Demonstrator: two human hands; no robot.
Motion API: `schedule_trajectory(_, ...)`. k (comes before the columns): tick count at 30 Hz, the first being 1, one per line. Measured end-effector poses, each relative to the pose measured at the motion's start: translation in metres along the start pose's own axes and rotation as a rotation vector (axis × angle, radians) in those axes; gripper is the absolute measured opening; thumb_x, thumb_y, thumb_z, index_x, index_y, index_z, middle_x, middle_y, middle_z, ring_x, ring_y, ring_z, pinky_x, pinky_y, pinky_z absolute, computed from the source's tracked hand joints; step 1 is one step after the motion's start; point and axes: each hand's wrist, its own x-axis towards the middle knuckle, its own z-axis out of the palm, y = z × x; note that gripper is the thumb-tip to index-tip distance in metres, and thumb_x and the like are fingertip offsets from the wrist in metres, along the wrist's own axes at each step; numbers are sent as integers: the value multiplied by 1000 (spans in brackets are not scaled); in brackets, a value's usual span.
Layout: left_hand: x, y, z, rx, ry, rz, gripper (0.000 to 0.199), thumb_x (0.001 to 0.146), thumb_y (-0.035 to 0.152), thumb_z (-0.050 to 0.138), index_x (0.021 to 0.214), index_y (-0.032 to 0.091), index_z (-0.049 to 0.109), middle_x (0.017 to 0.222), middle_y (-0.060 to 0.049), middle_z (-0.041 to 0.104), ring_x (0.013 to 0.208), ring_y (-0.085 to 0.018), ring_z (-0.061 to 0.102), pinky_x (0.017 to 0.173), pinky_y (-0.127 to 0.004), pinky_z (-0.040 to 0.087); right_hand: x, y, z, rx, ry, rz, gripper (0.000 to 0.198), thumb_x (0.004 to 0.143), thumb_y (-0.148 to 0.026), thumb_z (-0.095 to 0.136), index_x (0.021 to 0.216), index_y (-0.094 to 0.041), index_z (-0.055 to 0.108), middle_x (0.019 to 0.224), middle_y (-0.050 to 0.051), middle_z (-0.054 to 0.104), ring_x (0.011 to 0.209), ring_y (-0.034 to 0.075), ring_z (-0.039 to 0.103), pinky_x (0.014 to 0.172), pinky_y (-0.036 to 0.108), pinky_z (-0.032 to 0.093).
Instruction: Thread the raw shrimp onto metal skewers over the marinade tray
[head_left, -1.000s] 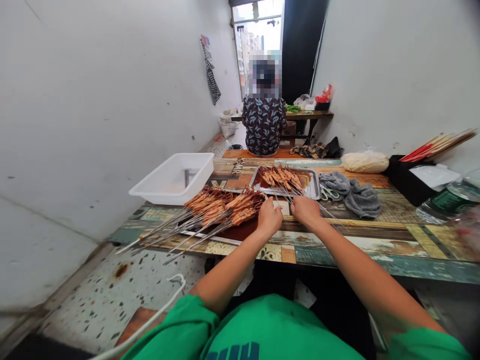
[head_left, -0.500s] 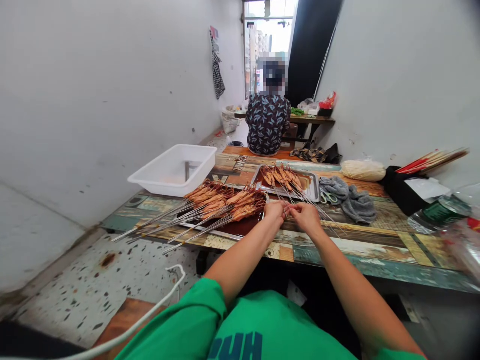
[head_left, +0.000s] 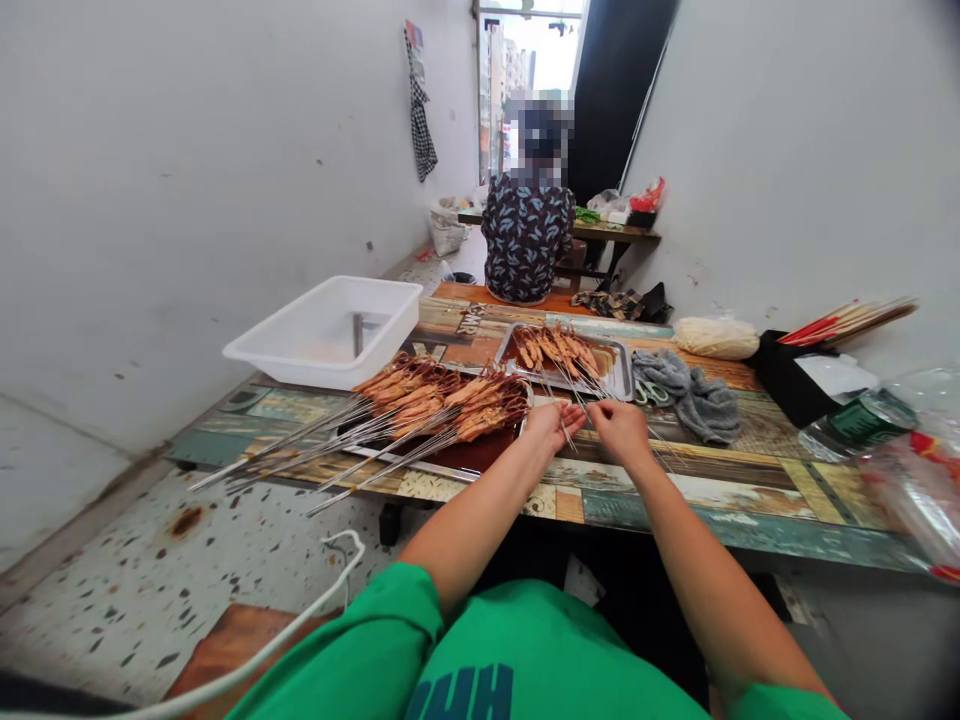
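My left hand [head_left: 553,424] is turned palm up above the table, with thin metal skewers [head_left: 568,434] lying across its fingers. Close beside it, my right hand [head_left: 621,428] pinches at a skewer's thin shaft; its fingertips are partly hidden. Just beyond both hands, a metal tray [head_left: 619,372] with brown sauce holds several meat skewers [head_left: 551,350], their shafts pointing toward me. To the left, a larger pile of meat skewers [head_left: 420,400] rests on a second sauce-covered tray [head_left: 457,458], handles jutting past the table edge.
A white plastic tub [head_left: 300,345] stands at the left on the patterned table [head_left: 690,490]. Grey cloth [head_left: 705,405], green-handled scissors [head_left: 651,393], a bagged pale bundle [head_left: 716,337], a black box [head_left: 787,380] of sticks and a bottle [head_left: 862,420] are at right. A person [head_left: 527,235] sits ahead.
My left hand has opened out from a closer grip, its palm now up under the skewers. My right hand has drawn slightly away to the right. The view has shifted a little.
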Motion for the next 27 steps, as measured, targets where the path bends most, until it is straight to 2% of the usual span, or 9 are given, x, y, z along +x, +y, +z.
schedule_trajectory(2,-1,1,-1,-2,0,-21,17,82,2,39,70,13,46,54,0,49,41,-5,45,41,-14,37,10,4,-4,-72,-1,33,35,82,-35,42,92,-18,70,91,9,69,83,18,60,70,26,41)
schedule_trajectory(5,-3,3,-1,2,-6,-41,18,81,3,39,68,12,46,49,4,41,35,-2,30,35,-11,21,22,4,-4,-156,-54,52,26,75,-34,52,84,-18,71,89,11,69,84,20,60,70,27,40)
schedule_trajectory(8,-5,4,1,2,-12,-44,19,81,2,38,66,13,45,47,5,37,34,-2,25,34,-12,16,29,1,-4,-195,-85,79,23,74,-30,51,78,-18,71,83,11,69,79,19,61,66,26,39)
schedule_trajectory(11,-6,5,2,8,-14,-53,20,82,3,38,67,12,46,48,4,39,35,-2,27,34,-12,19,33,0,-6,-183,-106,92,25,76,-31,49,74,-17,70,75,9,68,71,17,60,60,24,37)
schedule_trajectory(14,-6,5,2,19,-22,-73,19,82,3,40,67,11,48,51,1,46,38,-4,38,38,-13,31,32,0,-7,-144,-139,81,28,76,-35,50,71,-17,70,67,5,67,62,14,59,54,22,35)
schedule_trajectory(17,-6,4,3,21,-25,-76,20,82,4,41,66,11,49,52,-1,50,42,-6,46,43,-15,40,21,-4,-3,-134,-103,73,29,79,-34,46,76,-17,70,72,5,69,66,14,59,55,22,34)
schedule_trajectory(23,0,-1,6,23,-8,-52,18,78,2,45,63,11,50,49,0,49,41,-6,46,43,-16,38,-14,-18,2,-160,-5,14,36,86,-34,37,96,-17,67,90,11,69,80,18,61,64,24,37)
schedule_trajectory(27,10,-3,6,12,-6,-14,14,75,3,51,63,11,50,50,2,47,39,-5,41,39,-15,32,-21,-17,-3,-147,-56,-111,33,86,-32,39,101,-19,66,100,6,67,87,16,60,72,22,39)
